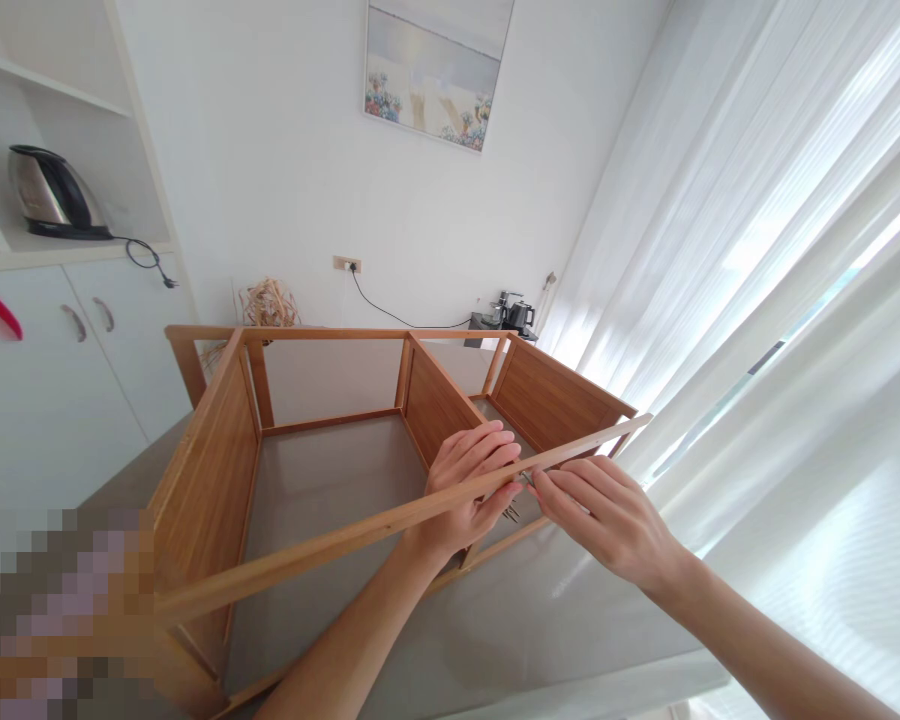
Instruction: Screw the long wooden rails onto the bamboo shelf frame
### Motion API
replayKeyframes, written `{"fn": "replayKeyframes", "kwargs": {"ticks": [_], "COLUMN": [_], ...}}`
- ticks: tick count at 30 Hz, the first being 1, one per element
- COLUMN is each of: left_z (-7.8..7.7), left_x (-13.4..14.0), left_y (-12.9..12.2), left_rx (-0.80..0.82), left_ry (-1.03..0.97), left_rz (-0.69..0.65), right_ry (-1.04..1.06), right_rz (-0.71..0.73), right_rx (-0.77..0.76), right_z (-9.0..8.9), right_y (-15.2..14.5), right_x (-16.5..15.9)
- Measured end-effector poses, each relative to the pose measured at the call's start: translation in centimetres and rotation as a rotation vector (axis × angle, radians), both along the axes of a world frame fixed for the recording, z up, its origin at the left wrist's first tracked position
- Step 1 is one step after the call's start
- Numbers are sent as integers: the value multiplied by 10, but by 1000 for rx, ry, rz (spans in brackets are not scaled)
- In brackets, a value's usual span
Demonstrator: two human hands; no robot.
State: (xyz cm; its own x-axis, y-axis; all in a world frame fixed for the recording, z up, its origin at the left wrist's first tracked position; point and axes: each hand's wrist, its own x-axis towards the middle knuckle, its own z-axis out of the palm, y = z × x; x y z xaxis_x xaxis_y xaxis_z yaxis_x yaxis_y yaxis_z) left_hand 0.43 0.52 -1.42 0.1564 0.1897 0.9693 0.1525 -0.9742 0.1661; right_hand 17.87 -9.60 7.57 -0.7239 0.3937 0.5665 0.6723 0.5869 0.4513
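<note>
- Curtain, white, sheer: hung along the right side, admitting daylight.
- Cabinet, white, doored below and shelved above: at the left.
- Bench, grey, smooth: bears the frame and shows through its bays.
- Frame, brown wood: three panels upright on the bench, making two bays; apparently stood so that its near upper edge faces the worker.
- Rail, slender wood: slants across the near side of the frame, its left end running to a blurred patch; whether it is fastened cannot be told.
- Kettle, steel and black: on the cabinet's shelf, well apart from the work.
- Left hand: wrapped about the rail near the middle panel, fingers on the far side, thumb beneath; presumably steadying it against the other hand's push.
- Right hand: fingertips pinching a small piece against the rail, just beside the left thumb; a fine grip, likely for aim.
- Screws, a small cluster: below the left thumb; whether held or lying cannot be told.
- Metal piece, thin: between the right fingertips, at the rail; exact kind too small to tell.
</note>
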Motion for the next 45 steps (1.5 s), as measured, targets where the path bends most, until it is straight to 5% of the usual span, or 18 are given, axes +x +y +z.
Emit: {"fn": "replayKeyframes", "kwargs": {"ticks": [19,34,39,45], "left_z": [2,4,4,0], "left_x": [0,0,0,-2], "left_y": [-1,-2,-3,-1], "left_rx": [-12,6,-9,2], "left_ry": [15,-13,10,50], "left_rz": [25,12,41,17], "right_ry": [-183,-58,342,1071], "right_rz": [50,-53,-98,-313], "right_rx": [-44,-101,-293,-808], "right_z": [28,4,-7,-21], "right_y": [0,-2,-8,-15], "right_x": [0,-4,-20,-44]}}
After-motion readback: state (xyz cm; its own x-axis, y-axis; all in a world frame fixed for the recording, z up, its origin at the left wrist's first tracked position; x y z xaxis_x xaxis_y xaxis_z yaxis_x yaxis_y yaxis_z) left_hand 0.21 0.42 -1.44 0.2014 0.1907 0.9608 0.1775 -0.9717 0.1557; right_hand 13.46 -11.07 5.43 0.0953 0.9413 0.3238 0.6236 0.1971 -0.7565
